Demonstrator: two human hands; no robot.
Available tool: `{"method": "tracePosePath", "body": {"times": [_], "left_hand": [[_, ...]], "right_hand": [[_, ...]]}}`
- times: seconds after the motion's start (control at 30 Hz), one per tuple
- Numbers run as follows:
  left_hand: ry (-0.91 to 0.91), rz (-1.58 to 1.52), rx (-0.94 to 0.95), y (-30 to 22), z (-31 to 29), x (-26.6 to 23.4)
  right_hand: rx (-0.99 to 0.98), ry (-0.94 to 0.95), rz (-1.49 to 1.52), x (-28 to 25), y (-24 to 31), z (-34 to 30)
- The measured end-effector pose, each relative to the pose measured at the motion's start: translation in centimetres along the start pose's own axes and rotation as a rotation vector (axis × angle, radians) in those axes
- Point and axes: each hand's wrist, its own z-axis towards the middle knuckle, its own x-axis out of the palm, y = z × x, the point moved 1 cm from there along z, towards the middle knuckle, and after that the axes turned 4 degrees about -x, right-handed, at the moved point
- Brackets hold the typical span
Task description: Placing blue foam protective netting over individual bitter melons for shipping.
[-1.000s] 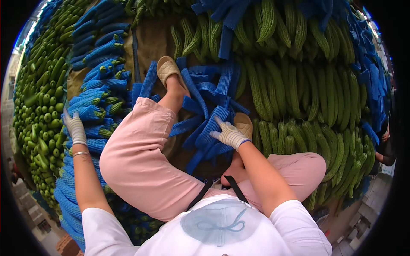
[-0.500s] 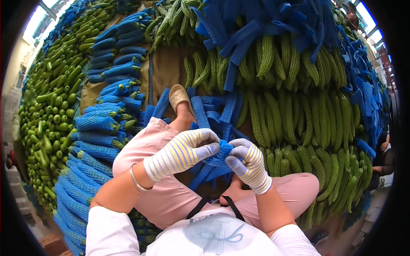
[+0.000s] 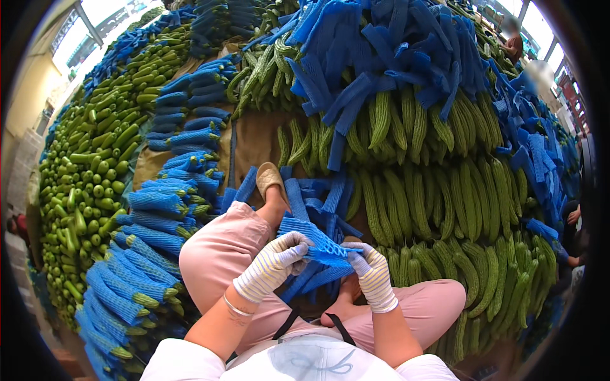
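Both my hands wear striped knit gloves and meet in front of my crossed legs. Between them a blue foam net sleeve (image 3: 318, 236) is stretched out sideways, its mesh spread wide near the right end. My left hand (image 3: 274, 261) pinches the sleeve's left part, and my right hand (image 3: 375, 273) grips its right end between thumb and fingers. No gourd shows inside the sleeve. Under and beyond my hands more loose blue sleeves (image 3: 330, 197) lie by my slippered foot. Bare ridged bitter gourds (image 3: 426, 203) lie in rows just to the right.
To my left runs a long stack of gourds in blue sleeves (image 3: 155, 235). Past it spreads a heap of smooth green gourds (image 3: 95, 171). A big pile of blue sleeves (image 3: 406, 51) covers gourds at the far side. Another person (image 3: 513, 44) is at the far right.
The bunched blue sleeve has been opened out and stretched between my hands. Both hands have come lower in the picture, and the view has tilted up somewhat.
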Motion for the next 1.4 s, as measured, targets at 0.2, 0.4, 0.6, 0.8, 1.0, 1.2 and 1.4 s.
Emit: {"method": "tracePosePath", "body": {"times": [0.2, 0.4, 0.6, 0.8, 1.0, 1.2, 1.4], "left_hand": [[0.022, 0.906, 0.866, 0.8, -1.7, 6.4], [-0.071, 1.325, 1.079, 3.5, 0.1, 6.3], [-0.191, 1.142, 0.522, 12.3, 6.3, -3.7], [0.046, -0.442, 0.321, 5.8, 4.2, 0.3], [-0.232, 1.517, 0.358, 5.9, 2.6, 1.3], [-0.105, 1.196, 0.359, 4.0, 2.8, -0.1], [-0.129, 1.060, 0.413, 5.0, 5.1, -1.1]], "right_hand": [[-0.204, 0.045, -0.279, 1.8, -1.6, 0.1], [-0.102, -0.127, 0.010, -1.7, -2.2, 0.5], [-0.047, 0.008, -0.067, 0.7, -4.9, -0.4], [-0.152, -0.007, -0.192, -0.4, -6.9, -0.6], [-0.169, -0.148, 0.128, 1.8, -2.3, -0.3], [-0.004, 0.116, -0.159, 2.4, -3.6, -1.5], [0.037, 0.262, -0.354, 2.2, -4.2, 0.0]]}}
